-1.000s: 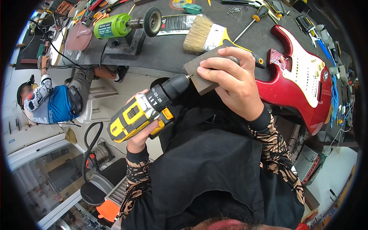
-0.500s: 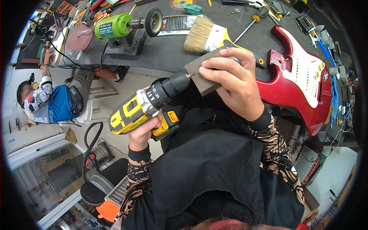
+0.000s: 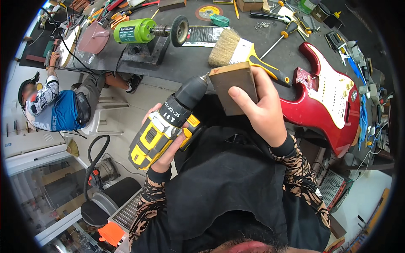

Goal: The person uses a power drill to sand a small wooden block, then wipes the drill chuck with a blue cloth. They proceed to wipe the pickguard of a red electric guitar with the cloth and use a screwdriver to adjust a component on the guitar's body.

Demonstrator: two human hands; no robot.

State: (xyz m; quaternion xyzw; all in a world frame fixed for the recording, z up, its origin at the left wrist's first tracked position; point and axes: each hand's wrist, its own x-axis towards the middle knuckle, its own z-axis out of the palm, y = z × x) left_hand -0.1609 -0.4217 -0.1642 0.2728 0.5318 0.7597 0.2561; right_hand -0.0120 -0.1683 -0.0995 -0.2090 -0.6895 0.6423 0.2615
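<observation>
My left hand [image 3: 168, 152] is closed round a yellow-and-black cordless drill [image 3: 149, 142], its black chuck angled up and away from me. My right hand [image 3: 267, 118] grips a dark wooden block [image 3: 228, 82], thumb on its broad face and fingers behind it. The small bit at the drill's tip is beside the block's upper left corner; I cannot tell whether they touch. Behind the block lies a wide paintbrush [image 3: 223, 48] with a yellow-and-black handle. To the right of my hand rests a red electric guitar body [image 3: 327, 133] with a white pickguard.
A green grinder [image 3: 134, 30] with a wheel is on the dark workbench [image 3: 97, 63], among screwdrivers [image 3: 291, 26], discs and scattered tools. At left, a seated co-worker [image 3: 61, 107] reaches to the bench. A hose and machine [image 3: 99, 170] stand on the floor at lower left.
The block has been turned, showing its broad face and top edge, with my right thumb now across that face. The drill now points more steeply upward. The whole view has shifted slightly.
</observation>
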